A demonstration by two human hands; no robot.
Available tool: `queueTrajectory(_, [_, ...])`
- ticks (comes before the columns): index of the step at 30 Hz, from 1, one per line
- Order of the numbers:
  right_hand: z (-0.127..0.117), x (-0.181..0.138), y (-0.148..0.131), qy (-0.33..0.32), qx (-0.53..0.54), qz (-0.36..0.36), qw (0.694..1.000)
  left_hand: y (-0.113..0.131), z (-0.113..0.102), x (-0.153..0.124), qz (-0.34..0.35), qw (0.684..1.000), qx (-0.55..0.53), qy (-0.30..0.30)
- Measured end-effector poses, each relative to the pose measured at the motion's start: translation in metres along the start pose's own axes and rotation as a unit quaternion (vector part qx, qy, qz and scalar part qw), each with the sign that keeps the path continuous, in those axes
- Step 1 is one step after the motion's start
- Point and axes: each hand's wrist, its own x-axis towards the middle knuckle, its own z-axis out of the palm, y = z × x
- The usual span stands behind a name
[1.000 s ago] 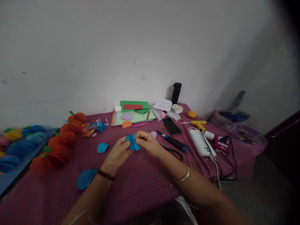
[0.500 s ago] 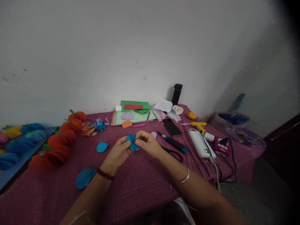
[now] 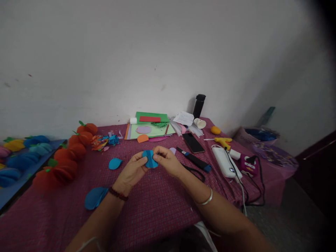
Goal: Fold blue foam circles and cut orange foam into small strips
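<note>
Both of my hands meet over the middle of the maroon checked table (image 3: 157, 206), pinching a small stack of folded blue paper circles (image 3: 149, 159). My left hand (image 3: 132, 172) grips its left side with thumb and fingers closed. My right hand (image 3: 166, 161) presses its right side, fingers curled round it. A loose blue paper piece (image 3: 114, 163) lies just left of my hands, and a larger folded blue one (image 3: 95, 198) lies beside my left forearm.
Orange paper pumpkins (image 3: 63, 162) line the left side; blue and yellow ones (image 3: 23, 154) sit on a board beyond. Coloured paper sheets (image 3: 151, 126), a black flask (image 3: 198, 106), a phone (image 3: 193, 142), a glue gun (image 3: 223, 141), a white power bank (image 3: 224, 160) with cables lie behind and right.
My hands keep hold of the blue paper stack and shift it only slightly; the view has drifted a little.
</note>
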Motion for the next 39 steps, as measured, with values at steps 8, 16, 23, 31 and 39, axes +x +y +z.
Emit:
queueTrajectory(8, [0.0019,-0.0001,0.0013,0.025,0.0,-0.012,1.0,0.0008,0.0014,0.0004,0.004,1.0,0.004,0.006])
queueTrajectory(16, [0.0017,-0.0015,-0.0054,0.004,-0.014,-0.002,1.0,0.0019,0.0036,-0.0006,0.001,1.0,0.004,0.014])
queueTrajectory(23, [0.001,-0.0017,-0.0037,0.015,-0.012,0.004,1.0,0.0011,0.0015,-0.0005,0.0,1.0,0.002,0.015])
queueTrajectory(31, [0.0025,-0.0008,0.0026,0.03,0.024,0.0,0.999,0.0011,0.0018,0.0001,-0.003,1.0,0.004,0.003])
queueTrajectory(39, [0.0016,-0.0026,-0.0018,0.019,-0.011,-0.014,1.0,0.0026,0.0049,-0.0014,-0.003,1.0,0.005,0.012])
